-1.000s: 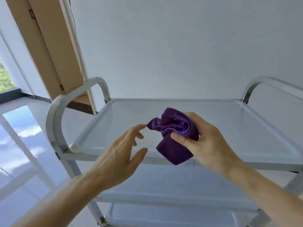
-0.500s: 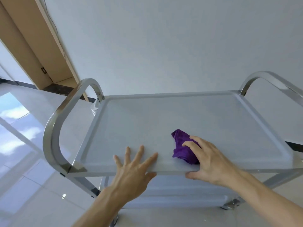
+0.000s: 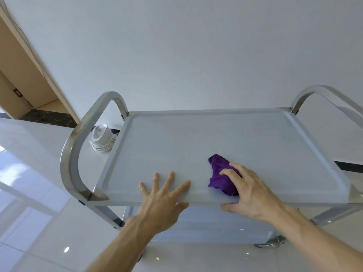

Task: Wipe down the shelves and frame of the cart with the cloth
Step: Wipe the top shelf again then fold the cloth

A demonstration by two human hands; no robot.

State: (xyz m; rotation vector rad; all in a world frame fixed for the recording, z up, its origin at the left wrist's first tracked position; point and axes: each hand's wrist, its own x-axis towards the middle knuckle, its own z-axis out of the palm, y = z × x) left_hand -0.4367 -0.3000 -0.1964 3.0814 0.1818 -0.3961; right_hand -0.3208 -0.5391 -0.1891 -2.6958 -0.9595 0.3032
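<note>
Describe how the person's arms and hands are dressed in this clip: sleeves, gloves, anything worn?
Both hands are bare: no gloves on the left hand or the right hand. Both forearms are uncovered as far as the frame shows, with no sleeve in view. No watch, ring, bracelet or marking can be seen on either wrist or on the fingers.

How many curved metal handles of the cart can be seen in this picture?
2. The left handle arches over the left end of the top shelf; the right handle arches over the right end, cut off by the picture's edge. None appears hidden.
</note>
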